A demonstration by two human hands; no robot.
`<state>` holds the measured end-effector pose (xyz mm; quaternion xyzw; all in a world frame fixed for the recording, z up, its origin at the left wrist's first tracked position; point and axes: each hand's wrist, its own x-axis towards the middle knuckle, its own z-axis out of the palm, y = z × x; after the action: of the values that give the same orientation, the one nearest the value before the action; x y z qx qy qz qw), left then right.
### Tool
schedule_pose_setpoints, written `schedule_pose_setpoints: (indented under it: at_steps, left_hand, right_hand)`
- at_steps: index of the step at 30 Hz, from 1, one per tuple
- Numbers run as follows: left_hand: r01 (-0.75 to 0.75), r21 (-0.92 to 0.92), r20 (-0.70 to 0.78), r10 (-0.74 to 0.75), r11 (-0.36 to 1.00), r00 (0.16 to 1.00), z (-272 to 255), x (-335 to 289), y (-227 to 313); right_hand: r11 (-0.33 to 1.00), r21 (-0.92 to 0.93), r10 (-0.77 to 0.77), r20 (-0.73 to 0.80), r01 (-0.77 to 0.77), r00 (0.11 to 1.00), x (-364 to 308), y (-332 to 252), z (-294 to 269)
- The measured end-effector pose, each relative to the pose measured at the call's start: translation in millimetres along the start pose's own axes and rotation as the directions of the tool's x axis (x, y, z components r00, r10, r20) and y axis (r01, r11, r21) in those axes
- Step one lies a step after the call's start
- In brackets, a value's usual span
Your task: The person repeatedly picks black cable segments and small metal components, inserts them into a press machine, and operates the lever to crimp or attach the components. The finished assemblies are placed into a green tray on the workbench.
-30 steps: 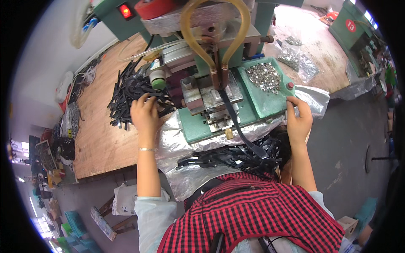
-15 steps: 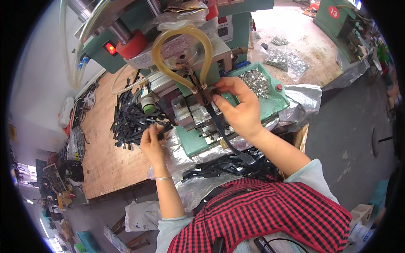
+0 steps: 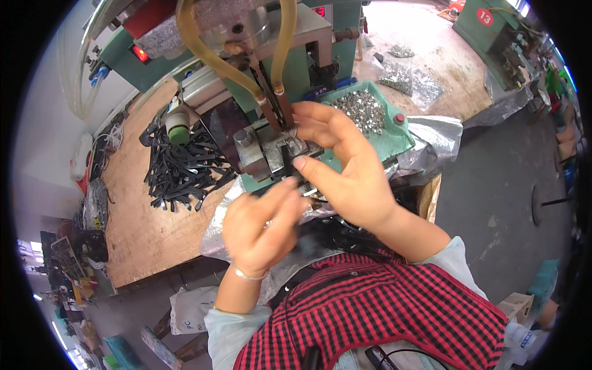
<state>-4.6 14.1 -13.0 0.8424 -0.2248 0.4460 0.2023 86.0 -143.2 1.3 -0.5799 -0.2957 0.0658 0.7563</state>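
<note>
Black strap (image 3: 287, 162) looks light, limp, best pinched at six o'clock; my right hand (image 3: 353, 169) gapes, left hand (image 3: 259, 231) too blurred to tell.

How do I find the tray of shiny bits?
Find the big machine on the wooden table. Past the right hand sits a green tray with a red button; its shiny bits lie loose, unlike those in the clear bags beyond.

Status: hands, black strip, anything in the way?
Left hand: blurred by the strip, grip unclear. Right hand: thumb apart, at the machine. Strip: on the machine, between the hands. In the way: hands, partly blocking view.
</note>
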Motion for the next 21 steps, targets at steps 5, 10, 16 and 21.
schedule_pose_setpoints:
  at_steps: [5, 10, 16, 21]
  left_hand:
    - [-0.189, 0.105, -0.065, 0.196, 0.976, 0.978, 40, -1, -11]
    - [-0.207, 0.075, -0.079, 0.212, 0.976, 0.974, 44, 1, -12]
    - [-0.156, 0.072, -0.057, 0.161, 0.985, 0.985, 40, 0, -7]
    - [0.053, -0.002, -0.047, -0.053, 0.999, 0.997, 33, -14, 8]
  right_hand:
    - [0.942, -0.329, -0.018, -0.226, -0.060, 0.974, 23, 23, -65]
    - [0.913, -0.390, -0.109, -0.523, -0.124, 0.846, -1, 95, -150]
    - [0.304, -0.921, -0.170, -0.304, -0.243, 0.937, -26, 82, -135]
    - [0.150, -0.941, -0.193, -0.328, -0.302, 0.925, -24, 86, -129]
